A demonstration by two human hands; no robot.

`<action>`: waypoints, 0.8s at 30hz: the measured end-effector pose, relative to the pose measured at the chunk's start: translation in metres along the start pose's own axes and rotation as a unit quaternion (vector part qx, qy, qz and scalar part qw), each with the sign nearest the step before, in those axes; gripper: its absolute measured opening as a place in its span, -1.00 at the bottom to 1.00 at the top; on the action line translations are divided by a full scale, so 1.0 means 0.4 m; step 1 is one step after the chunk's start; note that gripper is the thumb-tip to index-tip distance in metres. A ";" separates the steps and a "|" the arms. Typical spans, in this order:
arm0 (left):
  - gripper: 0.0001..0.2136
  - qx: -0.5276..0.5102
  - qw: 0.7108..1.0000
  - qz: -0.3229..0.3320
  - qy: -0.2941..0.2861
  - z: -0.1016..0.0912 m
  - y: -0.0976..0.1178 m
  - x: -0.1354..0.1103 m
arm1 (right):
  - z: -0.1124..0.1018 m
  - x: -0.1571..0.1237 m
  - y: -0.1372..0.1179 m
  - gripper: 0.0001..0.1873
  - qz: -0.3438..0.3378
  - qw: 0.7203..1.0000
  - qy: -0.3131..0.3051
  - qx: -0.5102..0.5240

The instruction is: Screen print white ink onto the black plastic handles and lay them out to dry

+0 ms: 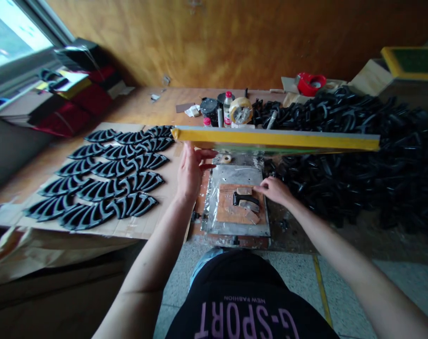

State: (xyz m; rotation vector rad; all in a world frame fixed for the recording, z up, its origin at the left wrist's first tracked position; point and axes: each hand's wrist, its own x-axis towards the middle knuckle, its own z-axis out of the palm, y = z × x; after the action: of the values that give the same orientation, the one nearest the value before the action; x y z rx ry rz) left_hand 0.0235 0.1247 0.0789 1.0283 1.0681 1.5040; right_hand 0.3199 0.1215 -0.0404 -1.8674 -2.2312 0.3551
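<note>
A long yellow-and-grey frame (277, 138), seen almost edge-on with a green strip beneath, is raised above a metal base plate (235, 175). My left hand (192, 172) is under the frame's left end, fingers stretched and apart, fingertips close to its underside; whether they touch is unclear. On the base plate lies a brown wooden board (226, 214) with a curved black plastic piece (247, 200) set on it. Beside the board's upper right corner is my right hand (274, 189), its fingers curled together; anything between them is hidden.
Rows of black ribbed pieces (93, 207) lie on cardboard (157, 221) at left. A large heap of black parts (341, 183) covers the right side. Behind the frame stand a red-capped bottle (228, 106), a tape roll (241, 111) and a dark tub (209, 109). A red tape dispenser (310, 84) sits farther back.
</note>
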 end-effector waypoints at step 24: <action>-0.60 0.482 0.789 -0.382 0.007 -0.532 -0.410 -0.178 | 0.115 -0.004 0.122 -0.59 0.168 0.975 -0.091 -0.117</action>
State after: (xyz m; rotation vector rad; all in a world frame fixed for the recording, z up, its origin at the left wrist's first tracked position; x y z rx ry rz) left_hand -0.1306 0.0483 -0.1395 1.0007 2.0352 0.2296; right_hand 0.3516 0.1260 -0.0994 -2.4389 -2.1410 0.3423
